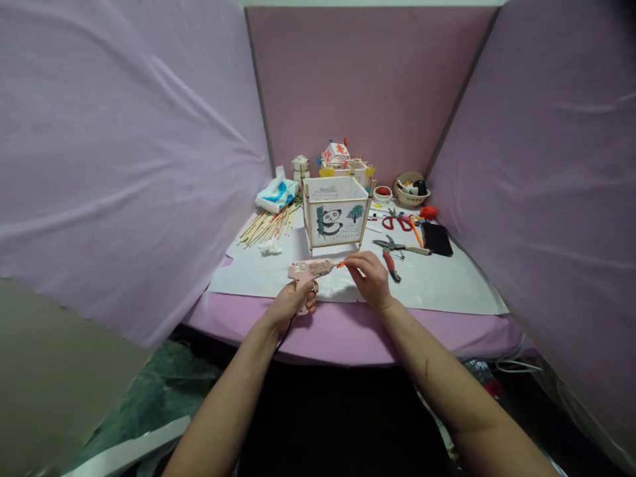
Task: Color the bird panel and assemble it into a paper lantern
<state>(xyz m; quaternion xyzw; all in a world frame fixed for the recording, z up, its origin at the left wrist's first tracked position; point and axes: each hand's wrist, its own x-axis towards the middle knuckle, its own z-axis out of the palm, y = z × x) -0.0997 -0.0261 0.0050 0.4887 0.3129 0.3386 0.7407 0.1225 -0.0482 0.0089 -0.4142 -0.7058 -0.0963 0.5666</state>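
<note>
A pink glue gun [312, 268] is gripped by its handle in my left hand [294, 301], its nozzle pointing right. The fingers of my right hand [370, 275] pinch a small orange piece [340, 264] right at the nozzle tip. Just behind both hands stands a box-shaped lantern [335, 222] with a wooden stick frame and white panels; a panda and a tree are drawn on its front panel. The lantern's top is open, and neither hand touches it.
Wooden sticks [268, 225], a tissue pack [278, 192] and crumpled tissue [270, 247] lie left. Right are pruning shears [390, 258], red-handled scissors [396, 224], a black flat object [437, 239] and a bowl [411, 192]. Another lantern [342, 159] stands behind.
</note>
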